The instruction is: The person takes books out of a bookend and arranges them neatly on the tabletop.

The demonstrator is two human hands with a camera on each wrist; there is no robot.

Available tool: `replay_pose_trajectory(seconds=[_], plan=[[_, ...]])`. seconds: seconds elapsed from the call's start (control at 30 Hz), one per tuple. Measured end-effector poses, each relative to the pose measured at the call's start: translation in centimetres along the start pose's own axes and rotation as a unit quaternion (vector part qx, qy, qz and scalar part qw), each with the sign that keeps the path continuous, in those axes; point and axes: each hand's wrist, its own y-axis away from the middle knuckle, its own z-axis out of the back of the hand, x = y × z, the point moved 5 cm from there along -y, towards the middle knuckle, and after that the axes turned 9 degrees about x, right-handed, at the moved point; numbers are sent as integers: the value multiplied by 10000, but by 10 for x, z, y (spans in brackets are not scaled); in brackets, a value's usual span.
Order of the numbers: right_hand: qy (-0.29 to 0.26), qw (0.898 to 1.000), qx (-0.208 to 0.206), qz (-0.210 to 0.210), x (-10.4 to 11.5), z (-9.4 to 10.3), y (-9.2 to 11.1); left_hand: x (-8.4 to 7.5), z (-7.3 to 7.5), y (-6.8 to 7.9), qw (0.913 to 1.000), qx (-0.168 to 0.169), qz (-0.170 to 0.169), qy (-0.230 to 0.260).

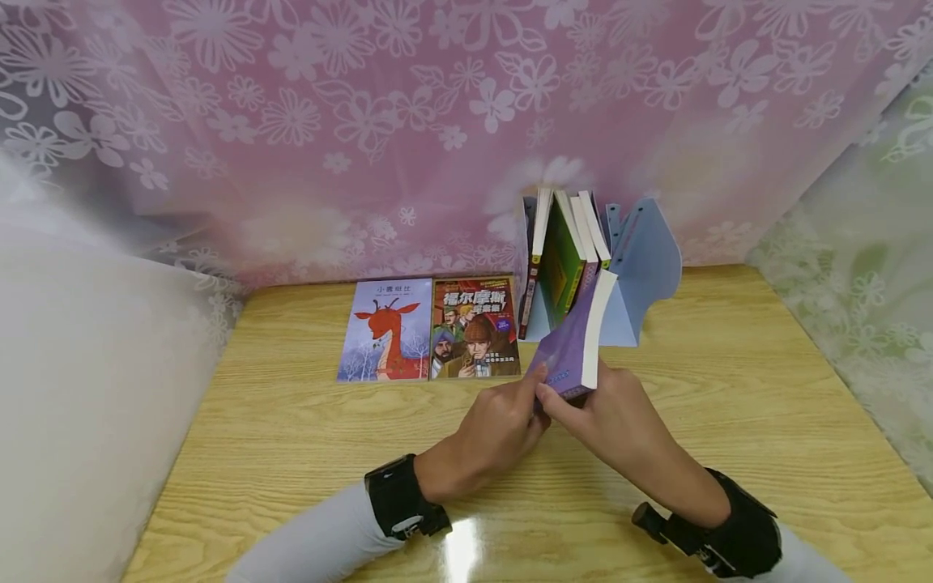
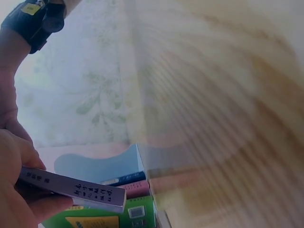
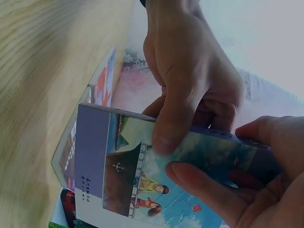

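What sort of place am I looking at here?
Perhaps a small reading or study corner, though whether at home or elsewhere I can't tell. The clues are a wooden table, upright books in a blue book holder, and flowered cloth hanging behind.

Thick purple book (image 1: 572,344), closed, held tilted at 4 o'clock from the head view's centre, upper end leaning toward 1 o'clock, white page edges on its 3 o'clock side. Left hand (image 1: 499,425) and right hand (image 1: 630,421) both grip its lower end, about 7 o'clock. Cover printed with anchor-marked ship, two figures at rail, red kite; purple spine, dark lettering.
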Motion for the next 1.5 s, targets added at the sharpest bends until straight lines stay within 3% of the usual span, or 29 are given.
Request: replay_pose_trajectory(seconds=[0.17,0.4,0.6,0.7,0.8,1.0,1.1,1.23,1.37,1.5], plan=[[386,9984,-267,317,7,-1,1,2,9,5,9996,-100,-263,37],[619,9933,-558,805,18,3,1,4,24,10,9951,-474,-578,641],[398,9879,-504,1413,24,10,0,9,37,11,9903,-507,-492,1197],[358,9828,-698,1670,20,16,1,11,45,13,9881,-562,-402,1377],[503,9800,-1006,1642,12,24,1,12,55,15,9850,-649,-296,1574],[714,9823,-1372,1056,-9,38,0,16,73,14,9760,-801,-190,2014],[620,9865,-1257,843,-18,40,-3,19,80,16,9742,-810,-140,2100],[296,9911,-826,1003,-23,36,-8,24,86,18,9728,-758,-68,2186],[-157,9923,-360,1177,-23,29,-9,32,87,20,9712,-647,127,2289],[-527,9929,-160,1058,-21,24,-8,42,86,23,9659,-438,476,2507]])
